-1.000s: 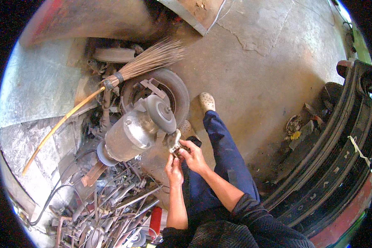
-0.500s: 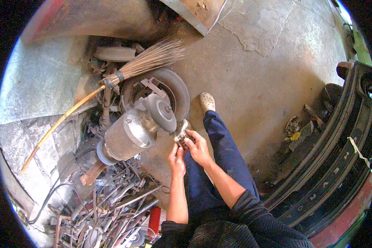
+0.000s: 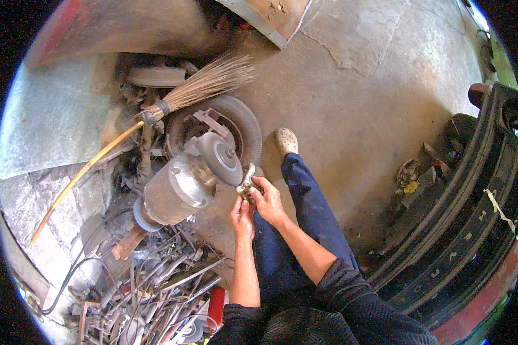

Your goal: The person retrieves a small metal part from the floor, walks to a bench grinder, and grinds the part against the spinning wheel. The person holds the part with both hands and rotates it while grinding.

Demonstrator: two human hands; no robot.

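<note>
Both of my hands hold a small, irregular metal part (image 3: 247, 174), pale and shiny on its upper end, close to the lower right edge of a grinding wheel (image 3: 222, 160). My left hand (image 3: 242, 218) pinches its lower end. Fingers of my right hand (image 3: 269, 201) close round its right side, thumb on top. Whether the part touches the wheel I cannot tell. The wheel sits on a grey bench grinder (image 3: 175, 190), which has a second, bluish wheel (image 3: 144, 214) at its other end. My fingers hide much of the part.
Behind the grinder lies a tyre (image 3: 250, 129), with a stick broom (image 3: 204, 85) across the clutter. Scrap metal (image 3: 149, 287) and a red cylinder (image 3: 216, 307) lie at the lower left. Long dark vehicle panels (image 3: 443, 253) curve along the right. My clog (image 3: 286, 141) stands on the concrete floor.
The metal part has turned in my fingers, its pale end now pointing up beside the wheel. My hands have shifted slightly left, and the whole view has moved a little.
</note>
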